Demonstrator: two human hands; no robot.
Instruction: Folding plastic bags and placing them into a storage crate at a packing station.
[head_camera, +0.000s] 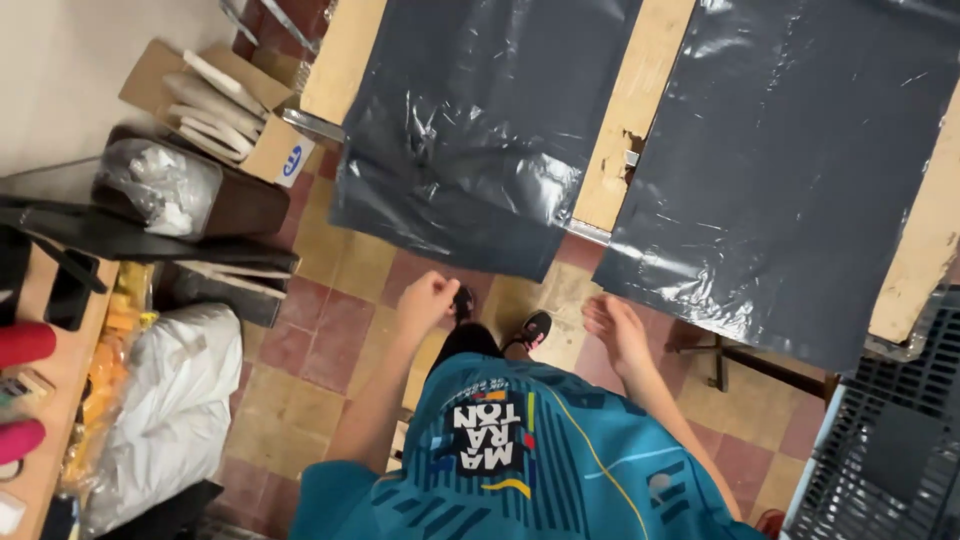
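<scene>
- A white bag (170, 400) lies on the tiled floor (330, 340) at far left, below a cardboard box (215, 105) of flat pale pieces.
- The left hand (427, 300) hangs curled into a loose fist, holding nothing, just below the hanging edge of the left dark plastic sheet (470, 120).
- The right hand (615, 328) hangs empty, fingers loosely together, beneath the right dark plastic sheet (790, 170).
- Both sheets drape over a wooden table (635, 110).
- A dark crate (880, 450) stands at far right.

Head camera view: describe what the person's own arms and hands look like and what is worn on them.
Both arms are bare from shoulder to fingers: no gloves, watch or rings show on the left hand or the right hand. The person wears a teal sports shirt with darker stripes, a thin yellow line and a printed chest patch.
</scene>
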